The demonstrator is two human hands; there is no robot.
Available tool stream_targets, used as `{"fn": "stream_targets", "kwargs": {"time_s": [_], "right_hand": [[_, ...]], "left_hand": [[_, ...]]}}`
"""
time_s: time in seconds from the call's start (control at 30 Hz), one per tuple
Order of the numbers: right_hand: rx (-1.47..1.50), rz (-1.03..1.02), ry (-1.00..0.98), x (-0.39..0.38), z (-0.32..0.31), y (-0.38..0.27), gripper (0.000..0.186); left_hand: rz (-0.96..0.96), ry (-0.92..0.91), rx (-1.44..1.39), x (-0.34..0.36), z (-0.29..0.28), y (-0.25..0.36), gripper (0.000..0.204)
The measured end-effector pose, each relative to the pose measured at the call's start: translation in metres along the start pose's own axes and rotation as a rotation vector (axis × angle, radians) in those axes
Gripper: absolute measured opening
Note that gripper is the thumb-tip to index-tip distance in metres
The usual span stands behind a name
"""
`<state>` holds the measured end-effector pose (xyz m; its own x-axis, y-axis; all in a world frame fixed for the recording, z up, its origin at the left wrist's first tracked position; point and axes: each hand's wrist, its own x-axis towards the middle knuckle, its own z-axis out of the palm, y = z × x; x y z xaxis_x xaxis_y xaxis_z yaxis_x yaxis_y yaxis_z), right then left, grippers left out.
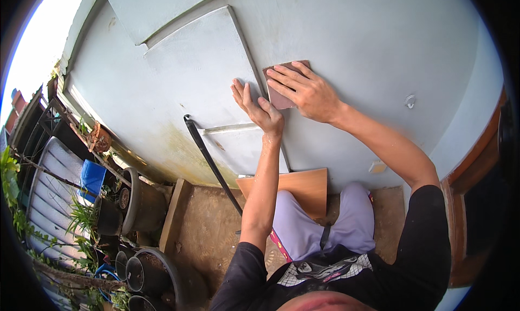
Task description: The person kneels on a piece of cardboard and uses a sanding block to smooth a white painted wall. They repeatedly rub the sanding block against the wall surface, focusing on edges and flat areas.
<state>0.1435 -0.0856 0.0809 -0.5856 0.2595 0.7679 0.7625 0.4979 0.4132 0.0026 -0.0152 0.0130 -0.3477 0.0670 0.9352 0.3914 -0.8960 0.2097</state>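
A brown sheet of sandpaper (281,97) lies flat against the pale grey wall (368,51). My right hand (311,94) presses it there, fingers spread over its face; the thumb is hidden. Just left of the sheet, my left hand (260,109) is raised with its fingers apart and holds nothing. It is beside the raised edge of a wall panel (200,62), and I cannot tell whether it touches the surface. Whitish dust speckles my left forearm.
A black pole (208,156) leans on the wall at left. A wooden board (311,189) stands low by my legs. Plant pots (149,205) and a blue container (93,176) crowd the left. A metal hook (410,101) juts from the wall; a brown wooden frame (457,224) stands right.
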Motion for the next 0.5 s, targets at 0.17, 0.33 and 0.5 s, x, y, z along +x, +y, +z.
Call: {"fn": "stream_targets", "kwargs": {"time_s": [0.17, 0.33, 0.5], "right_hand": [[0.271, 0.293, 0.274, -0.001, -0.013, -0.025, 0.04], [1.219, 0.955, 0.52, -0.013, -0.041, -0.058, 0.026], [1.696, 1.093, 0.579, -0.035, -0.044, -0.073, 0.029]], "left_hand": [[-0.252, -0.028, -0.176, 0.024, -0.019, 0.055, 0.04], [-0.607, -0.284, -0.213, 0.041, -0.035, 0.093, 0.032], [-0.866, -0.544, -0.235, 0.043, -0.063, 0.11, 0.032]]}}
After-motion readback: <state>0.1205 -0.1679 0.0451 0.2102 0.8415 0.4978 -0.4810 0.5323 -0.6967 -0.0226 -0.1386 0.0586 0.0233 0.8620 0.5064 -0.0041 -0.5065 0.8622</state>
